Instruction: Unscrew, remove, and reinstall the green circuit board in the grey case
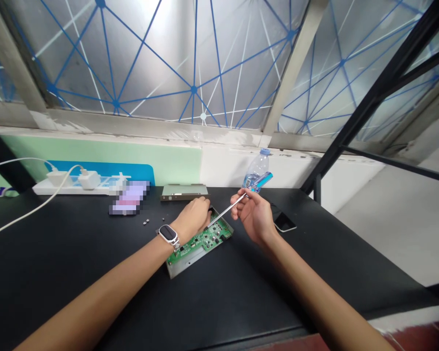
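A green circuit board (214, 236) lies in a shallow metal tray (190, 263) on the black table, set at a slant. My left hand (192, 219), with a watch (168, 235) on its wrist, is closed over the board's far left side; its fingertips are partly hidden. In my right hand (254, 214), fingers closed around it, is a screwdriver with a blue handle (262, 182). Its long metal shaft (225, 212) slants down to the board beside my left fingers. Behind the board sits a flat metal cover (185, 192).
Small screws (146, 222) lie left of the board. A phone (129, 197) and a white power strip (42, 187) with plugged-in chargers are farther left. At the back stands a water bottle (256, 170); a dark phone-like device (285, 222) lies right of my right hand. Black frame bars (366, 114) rise at right.
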### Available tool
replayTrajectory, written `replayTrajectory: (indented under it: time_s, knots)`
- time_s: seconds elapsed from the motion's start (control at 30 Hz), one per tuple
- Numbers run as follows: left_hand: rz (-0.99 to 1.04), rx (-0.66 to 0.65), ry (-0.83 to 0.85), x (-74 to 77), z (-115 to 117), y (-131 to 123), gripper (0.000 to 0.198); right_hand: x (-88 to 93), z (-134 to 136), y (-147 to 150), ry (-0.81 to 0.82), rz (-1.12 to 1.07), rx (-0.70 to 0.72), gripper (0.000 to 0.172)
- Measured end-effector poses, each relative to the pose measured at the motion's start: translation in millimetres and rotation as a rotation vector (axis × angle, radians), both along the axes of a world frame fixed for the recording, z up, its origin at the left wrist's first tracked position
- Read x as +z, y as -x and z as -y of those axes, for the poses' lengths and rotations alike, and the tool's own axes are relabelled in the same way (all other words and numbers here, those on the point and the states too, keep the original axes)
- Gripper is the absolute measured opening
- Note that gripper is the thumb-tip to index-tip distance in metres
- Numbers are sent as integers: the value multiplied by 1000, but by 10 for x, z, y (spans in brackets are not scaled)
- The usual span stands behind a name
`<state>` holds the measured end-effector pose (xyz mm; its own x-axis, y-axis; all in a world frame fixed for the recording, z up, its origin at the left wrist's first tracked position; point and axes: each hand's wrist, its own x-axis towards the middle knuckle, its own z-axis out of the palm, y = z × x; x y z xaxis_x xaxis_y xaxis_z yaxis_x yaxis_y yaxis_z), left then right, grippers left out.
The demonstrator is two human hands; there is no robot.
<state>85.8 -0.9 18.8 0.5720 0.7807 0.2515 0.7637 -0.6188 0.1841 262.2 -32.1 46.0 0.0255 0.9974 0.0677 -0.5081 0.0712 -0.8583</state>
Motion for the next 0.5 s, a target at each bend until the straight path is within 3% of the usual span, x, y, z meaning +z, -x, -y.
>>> replayTrajectory:
  time_s: [0.5]
  knots:
    - [-28,43,-15,32,10,-46,16,-4,16,38,-20,44,-4,13]
